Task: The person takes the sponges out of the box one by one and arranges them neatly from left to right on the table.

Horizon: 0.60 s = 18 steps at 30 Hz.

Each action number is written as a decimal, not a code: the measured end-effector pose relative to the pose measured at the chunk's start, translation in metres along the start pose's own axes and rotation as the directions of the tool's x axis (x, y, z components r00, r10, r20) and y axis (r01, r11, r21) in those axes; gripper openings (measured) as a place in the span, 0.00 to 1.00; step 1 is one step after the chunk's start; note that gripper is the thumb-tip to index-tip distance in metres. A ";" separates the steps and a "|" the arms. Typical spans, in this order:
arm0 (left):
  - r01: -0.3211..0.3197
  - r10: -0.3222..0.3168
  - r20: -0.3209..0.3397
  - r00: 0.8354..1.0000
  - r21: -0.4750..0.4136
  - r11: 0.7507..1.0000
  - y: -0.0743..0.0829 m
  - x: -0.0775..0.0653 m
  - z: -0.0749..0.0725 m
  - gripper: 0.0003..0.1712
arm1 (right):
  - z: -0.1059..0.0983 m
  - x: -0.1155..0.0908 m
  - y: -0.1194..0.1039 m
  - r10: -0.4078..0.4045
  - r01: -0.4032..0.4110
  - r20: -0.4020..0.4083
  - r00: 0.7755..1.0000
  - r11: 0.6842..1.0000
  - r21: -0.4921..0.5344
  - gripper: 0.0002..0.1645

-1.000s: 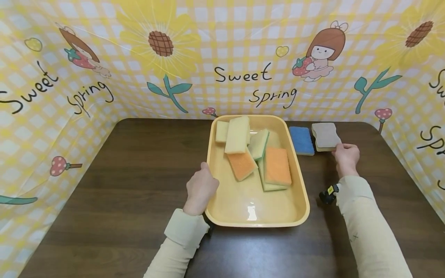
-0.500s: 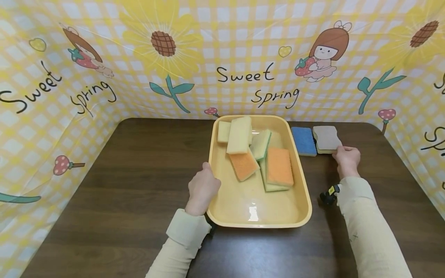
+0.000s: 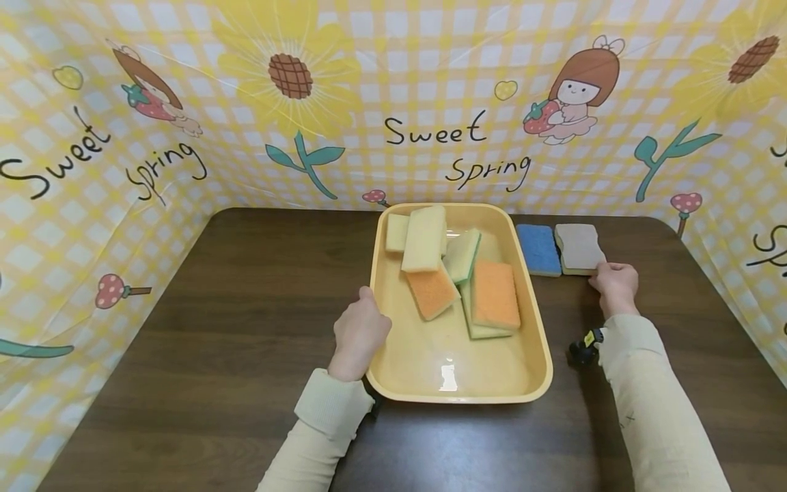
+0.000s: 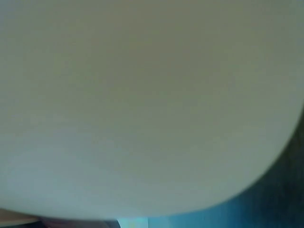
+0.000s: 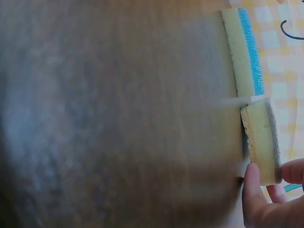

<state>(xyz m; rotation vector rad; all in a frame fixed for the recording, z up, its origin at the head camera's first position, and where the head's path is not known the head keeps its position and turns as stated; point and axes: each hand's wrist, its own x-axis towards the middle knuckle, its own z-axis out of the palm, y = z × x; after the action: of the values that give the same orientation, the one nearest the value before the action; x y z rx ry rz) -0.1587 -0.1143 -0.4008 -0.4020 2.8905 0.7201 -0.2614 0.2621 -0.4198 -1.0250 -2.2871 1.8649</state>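
Note:
My right hand pinches the near right corner of a grey-topped sponge with wavy sides. In the right wrist view, thumb and fingers sit on either face of that sponge, which has a pale foam body. Beside it, to the left, lies a blue-topped sponge, its edge close to the grey one. At the left side of a yellow tray, my left hand grips the rim. The left wrist view is filled by the blurred tray wall, so those fingers are hidden there.
Inside the tray lie several sponges: pale yellow ones at the back left, an orange one partly under them, a green-backed one, and another orange one on a pale one. A checked cloth hangs behind the dark table.
The grey sponge has come slightly nearer and closer in line with the blue one, with my right hand on its corner. My left hand stays on the tray rim.

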 end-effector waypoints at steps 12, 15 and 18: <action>-0.011 0.010 -0.022 1.000 -0.009 1.000 -0.001 0.001 0.002 0.15 | -0.001 0.001 0.004 0.026 -0.027 0.025 0.999 0.998 0.053 0.04; -0.010 0.009 -0.022 1.000 -0.007 1.000 -0.001 0.002 0.002 0.15 | -0.002 0.002 0.006 0.010 -0.010 0.024 1.000 1.000 0.000 0.05; -0.007 0.007 -0.021 1.000 -0.006 1.000 -0.001 0.002 0.002 0.15 | -0.002 0.003 0.007 0.003 -0.002 0.020 1.000 0.999 -0.041 0.06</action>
<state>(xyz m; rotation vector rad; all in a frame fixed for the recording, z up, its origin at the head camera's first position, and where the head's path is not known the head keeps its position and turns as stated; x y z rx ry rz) -0.1599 -0.1144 -0.4036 -0.4032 2.9115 0.7306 -0.2596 0.2654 -0.4260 -1.0184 -2.3454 1.8457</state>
